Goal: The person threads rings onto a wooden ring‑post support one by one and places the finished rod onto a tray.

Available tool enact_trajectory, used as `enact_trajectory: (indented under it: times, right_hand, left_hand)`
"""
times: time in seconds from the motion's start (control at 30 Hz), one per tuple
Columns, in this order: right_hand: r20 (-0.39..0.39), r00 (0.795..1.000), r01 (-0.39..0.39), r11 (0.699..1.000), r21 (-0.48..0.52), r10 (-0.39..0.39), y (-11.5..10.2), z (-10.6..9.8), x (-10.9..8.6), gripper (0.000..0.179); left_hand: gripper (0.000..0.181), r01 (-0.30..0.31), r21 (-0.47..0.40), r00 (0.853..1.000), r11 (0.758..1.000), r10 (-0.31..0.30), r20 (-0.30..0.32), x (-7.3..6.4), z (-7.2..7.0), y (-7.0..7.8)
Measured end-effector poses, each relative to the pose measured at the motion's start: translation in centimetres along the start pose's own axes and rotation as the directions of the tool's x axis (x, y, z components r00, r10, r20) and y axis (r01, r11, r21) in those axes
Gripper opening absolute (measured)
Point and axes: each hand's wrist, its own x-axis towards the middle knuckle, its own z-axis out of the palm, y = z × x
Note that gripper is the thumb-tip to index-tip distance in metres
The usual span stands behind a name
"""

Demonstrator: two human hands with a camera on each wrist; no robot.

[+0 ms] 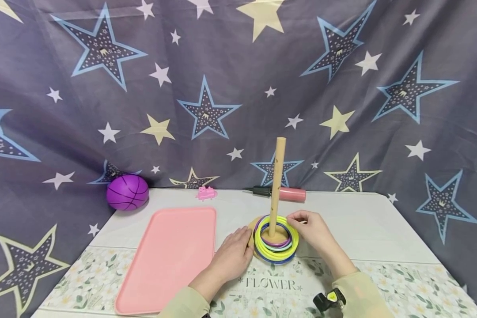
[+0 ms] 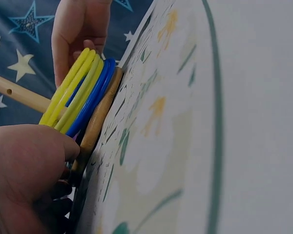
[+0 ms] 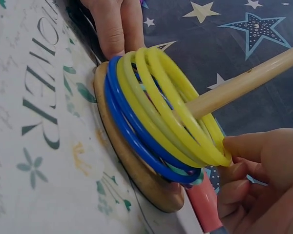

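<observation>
A wooden ring-toss stand, with an upright peg and a round base, carries a stack of yellow, blue and purple rings around its peg. My right hand pinches a yellow ring at the stack's right side between thumb and finger. That ring leans up off the blue rings in the right wrist view. At the base's left edge rests my left hand, palm down, its fingers fairly straight against the wood. In the left wrist view its thumb lies beside the rings.
Left of the stand lies a pink tray. A purple ball sits at the back left corner. Behind the stand are a pink-and-black hand pump and a small pink toy, near a star-patterned curtain.
</observation>
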Motion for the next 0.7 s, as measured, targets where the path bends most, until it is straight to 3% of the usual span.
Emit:
enact_trajectory:
  times: [0.23,0.4,0.7]
  right_hand:
    - [-0.074,0.995,0.058,0.998,-0.032,-0.060,-0.7,-0.7,0.1,0.020]
    - [-0.125,0.987,0.102,0.994,0.028,-0.098,-1.9,-0.9,0.0,0.021]
    - [-0.134,0.977,0.175,0.981,0.086,-0.163,-3.8,-0.7,0.2,0.023]
  left_hand:
    - [0.057,0.007,-0.033,1.000,0.999,-0.007,0.006,0.1,-0.6,-0.2]
    - [0.060,0.032,-0.031,0.999,0.999,-0.031,0.012,-0.2,-1.5,-0.8]
    - [0.060,0.040,-0.021,0.998,0.999,-0.041,-0.049,-1.1,-4.0,-1.4]
